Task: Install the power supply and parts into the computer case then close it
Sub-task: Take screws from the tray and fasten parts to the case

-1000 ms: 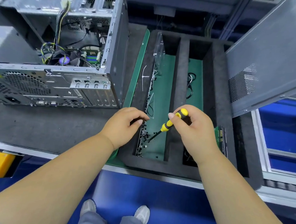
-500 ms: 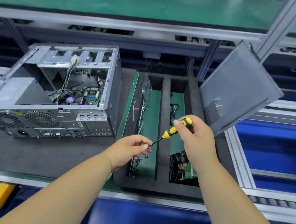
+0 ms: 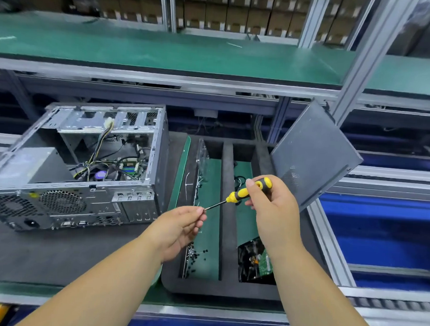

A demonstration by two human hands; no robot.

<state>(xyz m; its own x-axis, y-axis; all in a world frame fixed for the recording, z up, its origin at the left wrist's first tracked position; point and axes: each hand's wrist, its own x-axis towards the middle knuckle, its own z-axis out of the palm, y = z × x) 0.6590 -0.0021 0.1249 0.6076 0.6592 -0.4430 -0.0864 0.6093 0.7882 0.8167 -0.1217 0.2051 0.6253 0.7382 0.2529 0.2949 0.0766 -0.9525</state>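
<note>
The open grey computer case lies on its side at the left, with the power supply, cables and motherboard visible inside. My right hand grips the yellow-and-black screwdriver by its handle above the foam tray. My left hand pinches its fingertips at the screwdriver's tip; whatever small part it holds is too small to make out. The grey side panel leans upright against the frame at the right of the tray.
A black foam tray with long compartments holds loose black screws, a clear plastic piece, a black cable and a hard drive. A green shelf runs across the back. A blue conveyor lies right.
Both hands have lifted out of the tray's screw compartment, with the left fingertips now at the screwdriver tip. The view has tilted up, showing the shelf behind.
</note>
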